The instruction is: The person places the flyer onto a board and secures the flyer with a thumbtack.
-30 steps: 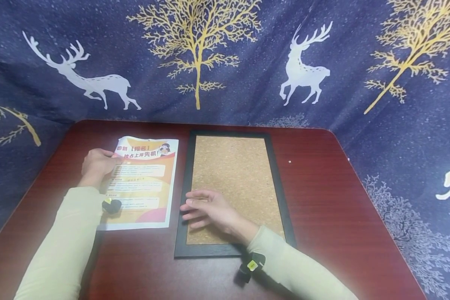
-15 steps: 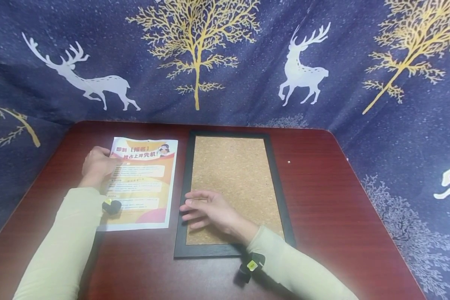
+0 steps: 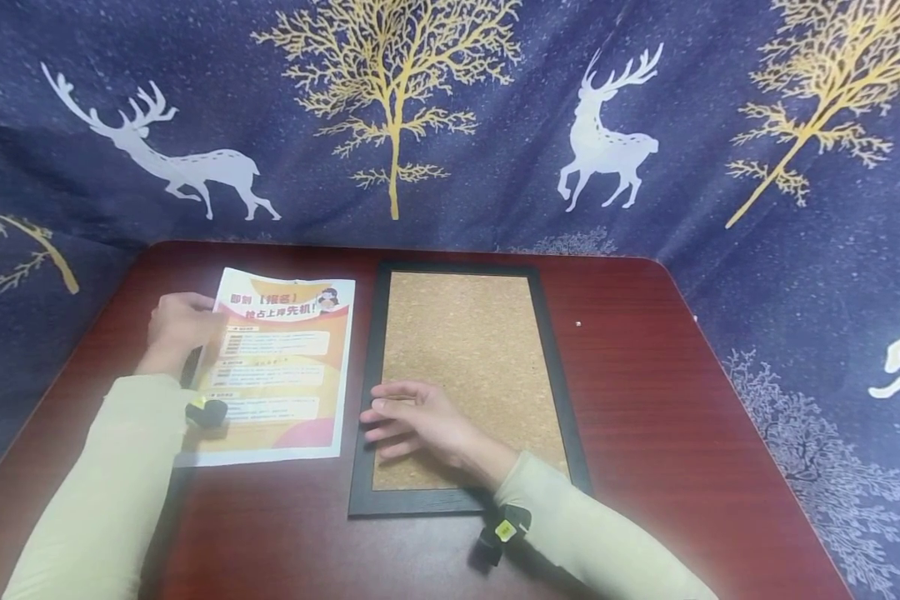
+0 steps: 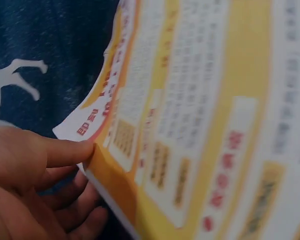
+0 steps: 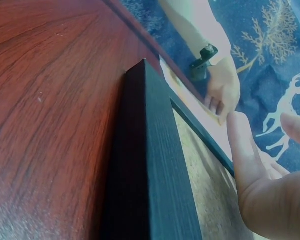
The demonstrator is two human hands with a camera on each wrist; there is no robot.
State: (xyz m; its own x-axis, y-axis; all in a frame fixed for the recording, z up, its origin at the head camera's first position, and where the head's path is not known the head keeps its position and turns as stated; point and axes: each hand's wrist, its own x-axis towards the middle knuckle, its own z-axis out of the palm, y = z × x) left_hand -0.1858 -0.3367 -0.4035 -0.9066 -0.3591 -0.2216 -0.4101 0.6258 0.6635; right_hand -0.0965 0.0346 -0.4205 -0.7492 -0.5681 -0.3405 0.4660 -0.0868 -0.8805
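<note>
A printed poster (image 3: 285, 350) in orange and white, with red lettering, lies left of a cork board. My left hand (image 3: 182, 327) pinches its left edge between thumb and fingers. In the left wrist view the thumb (image 4: 72, 151) presses on the printed face, the other fingers are behind the sheet, and the paper (image 4: 200, 100) bows up at that edge. The cork board (image 3: 465, 333) has a black frame (image 3: 420, 502). Over its lower left part hovers my right hand (image 3: 427, 423), holding nothing, fingers loosely spread and pointing left; the right wrist view shows them above the frame.
Everything sits on a reddish-brown wooden table (image 3: 645, 417). A tiny pale speck (image 3: 578, 323) lies right of the board. Behind the table hangs a dark blue cloth (image 3: 480, 167) printed with deer and trees.
My left hand has shifted slightly left with the poster's edge, and the sheet's upper left corner now shows more fully, raised a little. The right hand and board have stayed put.
</note>
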